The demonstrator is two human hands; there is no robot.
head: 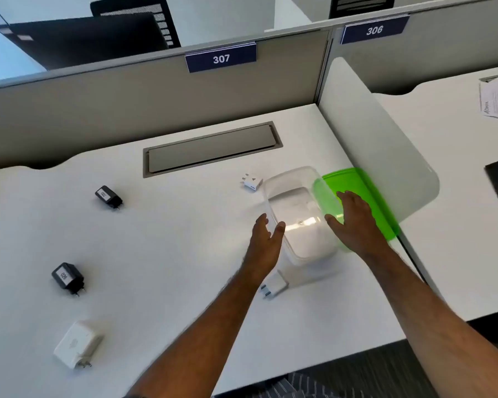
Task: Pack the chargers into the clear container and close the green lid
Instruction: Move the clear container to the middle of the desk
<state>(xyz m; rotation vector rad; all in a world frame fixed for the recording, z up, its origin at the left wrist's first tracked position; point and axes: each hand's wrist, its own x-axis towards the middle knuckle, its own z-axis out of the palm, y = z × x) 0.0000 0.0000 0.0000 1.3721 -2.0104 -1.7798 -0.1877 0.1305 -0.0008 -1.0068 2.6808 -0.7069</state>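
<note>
While the clear container [298,214] sits open and empty near the right edge of the white desk [161,254], the green lid [360,193] lies tilted over its right rim, blurred, with its far side close to the white side partition [385,145]. On that lid rests the right hand [354,216], fingers spread and palm down; whether this grip actually clasps the lid or only presses on it cannot be told. At the container's left wall is the left hand [266,237], its grip partly open, thumb and fingers curved against or just beside the rim, with no charger in it. Just beyond the container's far left corner lies a small white charger [252,182], prongs pointing left. Another white charger [275,285] lies just beside the container's near end, partly under the left wrist. Well apart, toward the desk's left side, lie two black chargers with white labels: one [109,196] farther back and one [67,278] nearer the front. Close to the front left corner lies a large white charger [76,343], prongs pointing toward the front edge. Behind the things, a grey cable hatch [213,149] is set into the desk below the back panel, which bears a sign reading 307 [221,58].
</note>
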